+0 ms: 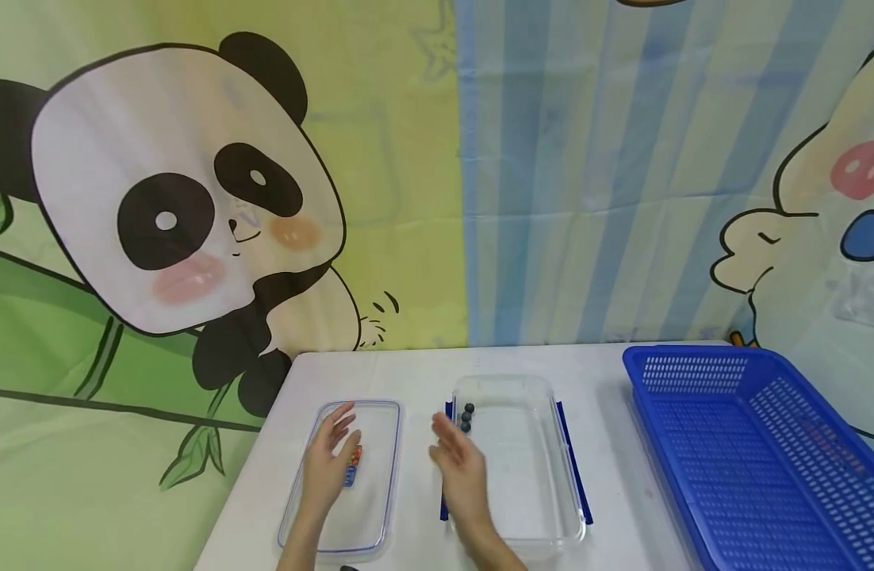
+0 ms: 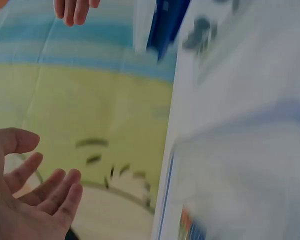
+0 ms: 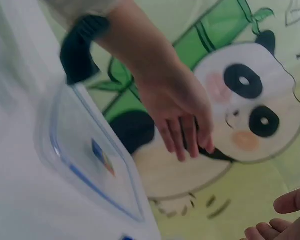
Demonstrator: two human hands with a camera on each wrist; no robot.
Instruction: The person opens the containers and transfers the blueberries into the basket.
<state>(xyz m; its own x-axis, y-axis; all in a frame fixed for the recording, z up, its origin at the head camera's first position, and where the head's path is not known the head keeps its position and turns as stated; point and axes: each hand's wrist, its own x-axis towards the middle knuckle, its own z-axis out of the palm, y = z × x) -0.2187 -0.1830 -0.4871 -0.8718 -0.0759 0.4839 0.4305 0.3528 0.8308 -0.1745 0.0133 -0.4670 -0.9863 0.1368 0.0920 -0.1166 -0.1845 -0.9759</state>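
My left hand [image 1: 325, 468] hovers over a clear rectangular lid [image 1: 389, 507] with a blue rim, its fingers spread and loosely bent. Nothing lies in that hand. On the lid, partly behind the hand, is a small orange and blue item [image 1: 350, 476]; its kind is too small to tell. The right hand [image 1: 463, 476] is held above the left side of a clear plastic box [image 1: 526, 535], fingers relaxed and holding nothing. Dark blue side clips [image 1: 575, 464] hang along the box. Three small dark round things [image 1: 466, 417] sit at its far left, beyond the right hand.
A large blue plastic basket [image 1: 730, 460] occupies the right end of the white table [image 1: 615, 492]. Behind the table hangs a printed curtain [image 1: 401, 238] with a panda. A small dark object [image 1: 348, 568] shows at the bottom edge of the head view.
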